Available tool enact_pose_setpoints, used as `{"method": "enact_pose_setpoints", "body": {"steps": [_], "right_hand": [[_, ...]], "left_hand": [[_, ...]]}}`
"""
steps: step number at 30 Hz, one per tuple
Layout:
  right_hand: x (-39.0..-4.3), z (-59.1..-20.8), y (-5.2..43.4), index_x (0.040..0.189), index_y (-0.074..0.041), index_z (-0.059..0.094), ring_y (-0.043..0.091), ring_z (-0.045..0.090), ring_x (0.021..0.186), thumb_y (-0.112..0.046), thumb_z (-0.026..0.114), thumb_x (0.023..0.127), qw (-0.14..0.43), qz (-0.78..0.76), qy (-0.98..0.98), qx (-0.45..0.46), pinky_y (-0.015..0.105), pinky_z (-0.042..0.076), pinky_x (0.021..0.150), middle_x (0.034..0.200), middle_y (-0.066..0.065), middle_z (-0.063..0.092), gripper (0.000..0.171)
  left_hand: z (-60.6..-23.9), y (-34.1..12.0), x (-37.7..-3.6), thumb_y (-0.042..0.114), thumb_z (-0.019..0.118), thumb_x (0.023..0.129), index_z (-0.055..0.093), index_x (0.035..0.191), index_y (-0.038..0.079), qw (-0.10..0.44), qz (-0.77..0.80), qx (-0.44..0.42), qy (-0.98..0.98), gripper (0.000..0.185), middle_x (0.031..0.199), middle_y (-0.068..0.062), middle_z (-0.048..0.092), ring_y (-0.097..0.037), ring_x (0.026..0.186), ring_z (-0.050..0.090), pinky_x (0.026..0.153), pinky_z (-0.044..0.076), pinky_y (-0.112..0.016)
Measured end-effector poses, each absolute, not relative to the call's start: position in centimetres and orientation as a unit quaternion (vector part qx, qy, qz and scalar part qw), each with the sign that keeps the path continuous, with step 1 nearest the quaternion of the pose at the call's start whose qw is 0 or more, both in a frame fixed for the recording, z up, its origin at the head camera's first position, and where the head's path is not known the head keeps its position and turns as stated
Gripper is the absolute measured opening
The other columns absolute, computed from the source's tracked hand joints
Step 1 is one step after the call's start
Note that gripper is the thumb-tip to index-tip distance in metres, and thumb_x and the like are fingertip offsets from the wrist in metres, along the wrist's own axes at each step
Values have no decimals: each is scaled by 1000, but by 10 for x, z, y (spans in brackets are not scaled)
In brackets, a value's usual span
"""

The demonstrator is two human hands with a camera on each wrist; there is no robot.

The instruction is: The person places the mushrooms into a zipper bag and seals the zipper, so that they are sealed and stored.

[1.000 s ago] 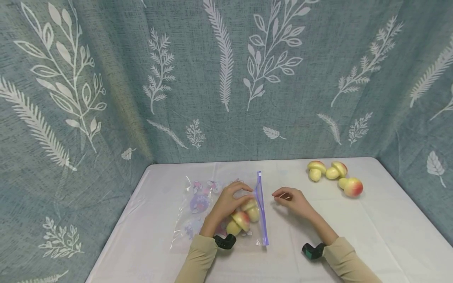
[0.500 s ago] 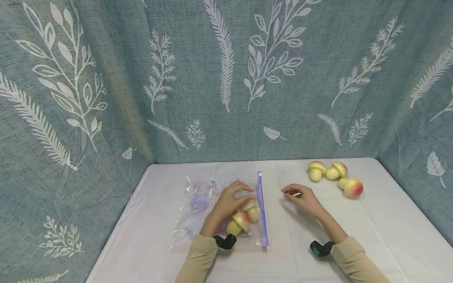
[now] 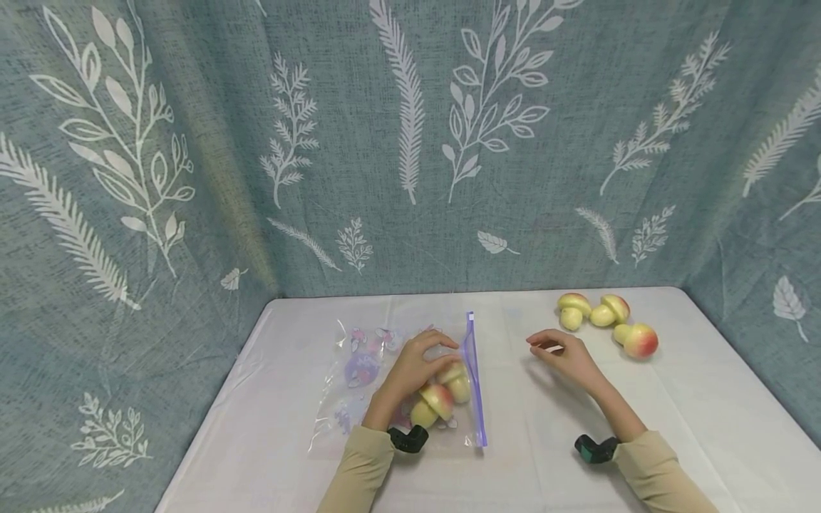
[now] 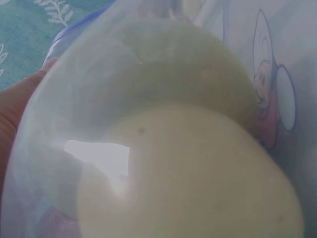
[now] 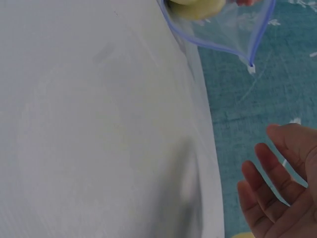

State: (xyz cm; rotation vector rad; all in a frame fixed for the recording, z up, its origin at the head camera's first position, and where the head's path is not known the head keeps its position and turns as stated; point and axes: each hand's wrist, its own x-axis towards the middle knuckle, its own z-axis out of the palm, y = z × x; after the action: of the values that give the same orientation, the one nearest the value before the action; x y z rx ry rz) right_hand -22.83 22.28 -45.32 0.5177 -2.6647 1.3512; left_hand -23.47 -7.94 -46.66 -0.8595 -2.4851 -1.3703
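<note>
A clear zip bag point(image 3: 359, 427) with a purple slider strip and printed cartoon figures lies on the table. My left hand point(image 3: 413, 363) pinches its upper layer near the strip, and the right wrist view shows the bag's mouth point(image 5: 218, 48) parted. Inside are two toy mushrooms, yellow with red blush: one mushroom point(image 3: 432, 405) nearer me, another mushroom point(image 3: 457, 383) by the mouth. The left wrist view has a pale mushroom point(image 4: 198, 173) close up behind the plastic. My right hand point(image 3: 564, 360) hovers right of the bag, fingers loosely bent and holding nothing.
Three more toy mushrooms sit at the back right: one mushroom point(image 3: 573, 311), a second mushroom point(image 3: 611, 311) beside it, and a third mushroom point(image 3: 636, 340) nearer me. A white cloth covers the table point(image 3: 513, 470). Behind it hangs a teal leaf-print curtain point(image 3: 410, 235).
My right hand has moved to the right, away from the bag and towards the loose mushrooms. The left hand and the bag have stayed put.
</note>
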Motion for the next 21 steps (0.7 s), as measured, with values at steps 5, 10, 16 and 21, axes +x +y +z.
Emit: {"method": "enact_pose_setpoints", "body": {"steps": [5, 10, 16, 21], "right_hand": [[-232, -458, 236, 104, 1, 66, 21, 64, 90, -8, 63, 88, 59, 442, -879, 170, 22, 54, 70, 101, 16, 66, 19], [-241, -473, 251, 104, -5, 67, 4, 61, 88, -14, 65, 88, 72, 442, -879, 164, 21, 54, 72, 102, 11, 67, 19], [-241, -475, 261, 104, -7, 67, -6, 57, 86, -15, 65, 87, 84, 439, -880, 162, 21, 54, 71, 103, 10, 66, 19], [-240, -474, 268, 104, -7, 67, -10, 55, 85, -15, 65, 87, 95, 434, -882, 155, 20, 54, 70, 104, 11, 66, 19]], "left_hand": [[-467, -79, -235, 28, 68, 84, 69, 97, 16, 92, -461, -291, -833, 17, 97, 4, 68, -18, 119, 52, 114, 26, -36], [-467, -79, -235, 27, 68, 84, 69, 97, 16, 93, -463, -292, -832, 17, 97, 4, 68, -21, 118, 53, 114, 26, -39], [-467, -79, -235, 26, 68, 84, 69, 97, 15, 93, -463, -293, -832, 17, 97, 3, 68, -21, 117, 54, 115, 25, -38], [-467, -79, -235, 26, 68, 84, 69, 97, 15, 90, -464, -288, -833, 18, 98, 2, 68, -29, 120, 51, 114, 25, -41]]}}
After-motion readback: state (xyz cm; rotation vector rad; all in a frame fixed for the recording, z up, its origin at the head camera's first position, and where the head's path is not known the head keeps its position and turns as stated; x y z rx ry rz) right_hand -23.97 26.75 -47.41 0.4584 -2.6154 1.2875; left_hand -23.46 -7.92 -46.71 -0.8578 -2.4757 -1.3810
